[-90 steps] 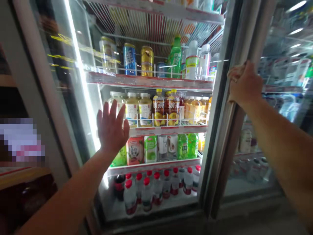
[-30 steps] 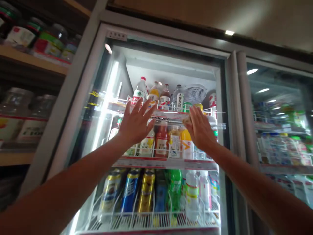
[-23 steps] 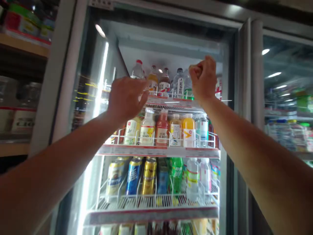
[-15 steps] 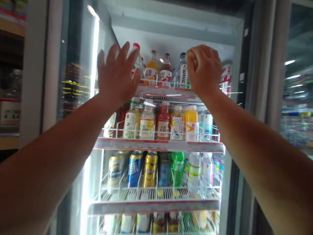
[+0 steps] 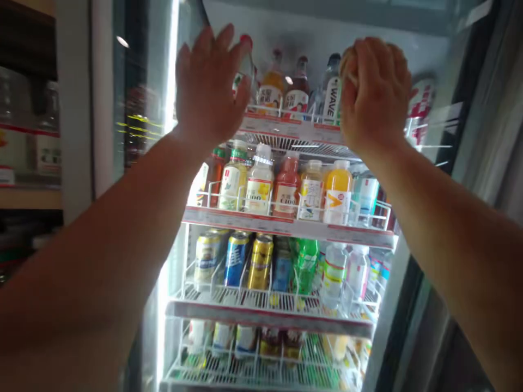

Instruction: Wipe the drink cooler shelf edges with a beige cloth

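A lit fridge stands behind a glass door point(image 5: 133, 68), with a wooden shelf point(image 5: 30, 198) of bottles to its left. The left hand point(image 5: 212, 90) is bare, fingers spread, before the top shelf point(image 5: 294, 128); whether it touches the glass I cannot tell. The right hand point(image 5: 378, 90) is curled around a tan cloth point(image 5: 348, 68), level with it on the right. Between them stand an orange drink point(image 5: 270, 90), a dark drink point(image 5: 297, 97) and the WAVE bottle point(image 5: 332, 95). The second shelf point(image 5: 286, 222) holds pale, red and orange juices; the third, a blue can point(image 5: 236, 258), a gold can point(image 5: 260, 261), a green bottle point(image 5: 305, 264) and clear bottles. Containers lower down are blurred. Three seconds ago the right hand and cloth were at the door's edge and the left by the middle shelves; now both are up at the top shelf.
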The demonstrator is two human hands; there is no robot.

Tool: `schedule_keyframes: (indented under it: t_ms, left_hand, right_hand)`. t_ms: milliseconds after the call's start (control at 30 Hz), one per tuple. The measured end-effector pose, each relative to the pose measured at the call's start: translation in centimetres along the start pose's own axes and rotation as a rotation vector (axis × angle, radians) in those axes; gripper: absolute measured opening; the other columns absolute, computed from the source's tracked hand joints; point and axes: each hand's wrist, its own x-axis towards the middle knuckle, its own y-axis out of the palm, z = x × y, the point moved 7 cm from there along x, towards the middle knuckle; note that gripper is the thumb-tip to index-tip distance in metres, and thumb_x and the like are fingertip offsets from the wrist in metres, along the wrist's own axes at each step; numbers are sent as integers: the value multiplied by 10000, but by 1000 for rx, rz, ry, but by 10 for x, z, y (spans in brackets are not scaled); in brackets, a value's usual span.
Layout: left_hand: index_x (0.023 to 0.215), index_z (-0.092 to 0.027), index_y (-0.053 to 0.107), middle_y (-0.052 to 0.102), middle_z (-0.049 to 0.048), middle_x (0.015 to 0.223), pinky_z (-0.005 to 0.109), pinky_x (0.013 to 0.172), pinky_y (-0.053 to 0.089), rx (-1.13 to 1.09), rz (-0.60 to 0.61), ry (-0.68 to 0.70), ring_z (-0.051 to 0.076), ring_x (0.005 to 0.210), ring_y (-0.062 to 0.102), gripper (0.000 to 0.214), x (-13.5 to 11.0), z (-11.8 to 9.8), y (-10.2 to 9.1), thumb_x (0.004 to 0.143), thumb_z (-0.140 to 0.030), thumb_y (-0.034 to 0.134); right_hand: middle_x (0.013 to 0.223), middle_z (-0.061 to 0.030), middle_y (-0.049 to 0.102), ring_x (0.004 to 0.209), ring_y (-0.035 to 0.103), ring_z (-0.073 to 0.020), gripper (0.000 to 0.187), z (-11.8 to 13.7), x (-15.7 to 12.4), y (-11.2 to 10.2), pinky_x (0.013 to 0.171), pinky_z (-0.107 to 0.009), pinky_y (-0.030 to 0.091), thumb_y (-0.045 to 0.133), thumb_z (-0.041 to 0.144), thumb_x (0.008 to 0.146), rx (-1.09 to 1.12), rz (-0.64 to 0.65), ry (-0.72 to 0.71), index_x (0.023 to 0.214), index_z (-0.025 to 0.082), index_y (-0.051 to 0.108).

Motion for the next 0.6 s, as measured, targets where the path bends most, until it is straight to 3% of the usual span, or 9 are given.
schedule_keyframes:
  t_ms: [133,233,400,500,567,600]
  left_hand:
    - [1574,-231,282,188,30,1649,598,1200,82,-55,-20,19,325,1513,125,530,1,-2,3,1065,-348,372]
    - [1571,-206,299,190,53,1648,611,1204,53,-148,-30,65,349,1512,112,553,-7,-7,0,1051,-353,417]
    - [1567,-225,313,141,-16,1659,545,1249,-13,-267,27,57,286,1533,49,563,-45,-10,-8,1020,-325,407]
    - [1557,-305,334,167,-63,1648,517,1266,13,-291,69,54,254,1538,67,554,-72,-12,-11,1009,-372,385]
    - [1559,-316,329,194,-52,1642,521,1265,50,-266,69,36,250,1535,93,566,-83,-12,-13,1000,-385,381]
    - [1560,-309,331,208,-39,1640,517,1265,66,-243,62,29,248,1533,103,570,-85,-12,-15,998,-387,379]
  right_hand:
    - [1520,-69,490,1424,403,-199,481,7,-26,-2,1240,-420,296,425,261,985,-18,-8,-101,1455,167,463]
    - [1483,-74,533,1395,436,-182,477,3,-37,-1,1235,-401,311,423,264,963,-39,-38,-56,1425,176,497]
    - [1485,-66,533,1412,421,-198,489,-2,-42,6,1230,-417,313,389,246,951,-10,-84,0,1410,157,532]
    - [1482,-63,538,1427,415,-229,482,4,-49,5,1218,-448,329,349,306,995,16,-92,22,1411,159,544]
    - [1475,-63,547,1426,425,-240,478,17,-58,1,1208,-459,337,327,334,1019,40,-46,-56,1398,162,562]
    - [1483,-55,541,1433,419,-237,471,28,-64,1,1206,-459,335,336,336,1021,58,22,-160,1407,180,556]
